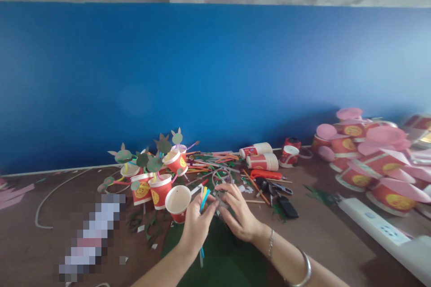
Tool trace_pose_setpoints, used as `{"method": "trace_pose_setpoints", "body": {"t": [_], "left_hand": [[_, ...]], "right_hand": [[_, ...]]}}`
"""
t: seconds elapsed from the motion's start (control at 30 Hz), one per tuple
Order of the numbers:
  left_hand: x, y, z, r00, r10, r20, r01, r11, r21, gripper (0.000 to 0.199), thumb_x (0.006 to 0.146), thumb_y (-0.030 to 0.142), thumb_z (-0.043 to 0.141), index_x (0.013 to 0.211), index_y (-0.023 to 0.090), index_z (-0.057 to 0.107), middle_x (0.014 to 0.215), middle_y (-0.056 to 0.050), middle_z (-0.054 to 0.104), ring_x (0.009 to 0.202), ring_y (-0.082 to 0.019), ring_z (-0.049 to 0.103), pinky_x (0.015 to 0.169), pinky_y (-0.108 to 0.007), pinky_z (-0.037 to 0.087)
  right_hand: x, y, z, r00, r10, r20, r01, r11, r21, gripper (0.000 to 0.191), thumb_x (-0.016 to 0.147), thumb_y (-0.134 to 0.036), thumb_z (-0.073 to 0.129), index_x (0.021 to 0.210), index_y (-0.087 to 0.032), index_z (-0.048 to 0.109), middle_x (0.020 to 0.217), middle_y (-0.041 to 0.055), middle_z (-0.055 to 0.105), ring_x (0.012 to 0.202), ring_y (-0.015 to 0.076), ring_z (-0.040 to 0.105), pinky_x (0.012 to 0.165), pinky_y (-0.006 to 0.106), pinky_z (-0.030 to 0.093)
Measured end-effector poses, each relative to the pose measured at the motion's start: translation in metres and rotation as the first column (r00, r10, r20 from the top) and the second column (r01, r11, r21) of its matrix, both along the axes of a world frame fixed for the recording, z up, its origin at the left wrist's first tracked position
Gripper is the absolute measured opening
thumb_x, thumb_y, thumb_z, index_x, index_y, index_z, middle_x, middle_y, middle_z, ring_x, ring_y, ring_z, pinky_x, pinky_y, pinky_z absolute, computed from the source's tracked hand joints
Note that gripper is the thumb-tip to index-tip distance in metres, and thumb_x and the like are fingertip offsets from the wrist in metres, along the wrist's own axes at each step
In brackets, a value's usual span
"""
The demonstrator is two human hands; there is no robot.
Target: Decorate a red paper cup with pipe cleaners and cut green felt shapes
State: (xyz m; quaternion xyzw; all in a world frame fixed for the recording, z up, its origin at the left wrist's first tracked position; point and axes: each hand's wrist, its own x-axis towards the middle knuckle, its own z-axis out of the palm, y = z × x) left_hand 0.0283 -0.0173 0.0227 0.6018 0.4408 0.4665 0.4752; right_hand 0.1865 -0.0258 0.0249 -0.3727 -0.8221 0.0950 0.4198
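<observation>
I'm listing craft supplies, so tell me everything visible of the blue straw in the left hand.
The blue straw is bright, slim and smooth-looking, apparently plastic. The left hand holds it near the thumb, its upper end slanting up to the right, beside a yellow piece. A blue length also shows below the hand, probably the same straw's lower part, but the hand hides what lies between. Whether it is hollow or flat cannot be made out.

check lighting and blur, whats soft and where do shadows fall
Head view: the blue wall brightens toward the right, with a dark shadow beside the pink-topped red cups; head view: those cups look smeared near the right edge; head view: a pixelated patch hides detail at lower left; head view: detail between the left hand and right hand is too soft to identify.
</observation>
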Motion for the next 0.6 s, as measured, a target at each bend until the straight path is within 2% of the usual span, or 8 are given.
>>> {"method": "trace_pose_setpoints", "body": {"t": [0.2, 0.33, 0.6], "left_hand": [[-0.0005, -0.0002, 0.0035, 0.999, -0.027, -0.041, 0.030, 0.997, 0.078, 0.024, 0.083, 0.038, 0.052, 0.078, 0.015, 0.058, 0.073, -0.002, 0.058, 0.074, -0.017, 0.053, 0.072, -0.027, 0.041], [0.0005, 0.0007, 0.0053, 0.997, -0.079, -0.014, 0.080, 0.994, 0.072, 0.024, 0.084, 0.037, 0.050, 0.088, 0.015, 0.059, 0.078, -0.004, 0.060, 0.080, -0.020, 0.055, 0.075, -0.029, 0.042], [-0.0002, 0.0023, -0.0005, 0.997, -0.055, 0.058, 0.052, 0.997, 0.060, 0.023, 0.084, 0.036, 0.052, 0.082, 0.015, 0.059, 0.075, -0.004, 0.058, 0.079, -0.020, 0.053, 0.072, -0.028, 0.042]], "right_hand": [[0.0009, -0.0002, 0.0024, 0.999, 0.024, 0.036, -0.025, 0.999, 0.030, 0.006, 0.083, -0.016, 0.042, 0.088, -0.019, 0.046, 0.112, 0.0128, 0.050, 0.099, 0.0251, 0.047, 0.088, 0.045, 0.037], [0.0004, -0.0005, 0.0025, 0.999, 0.033, 0.027, -0.034, 0.999, 0.030, 0.007, 0.083, -0.016, 0.042, 0.089, -0.018, 0.046, 0.111, 0.0127, 0.050, 0.099, 0.0248, 0.047, 0.088, 0.046, 0.036], [-0.0038, 0.0025, -0.0037, 0.998, -0.062, -0.015, 0.063, 0.997, 0.054, 0.004, 0.079, -0.019, 0.050, 0.079, -0.019, 0.047, 0.105, 0.0104, 0.052, 0.093, 0.0237, 0.049, 0.084, 0.042, 0.037]]}}
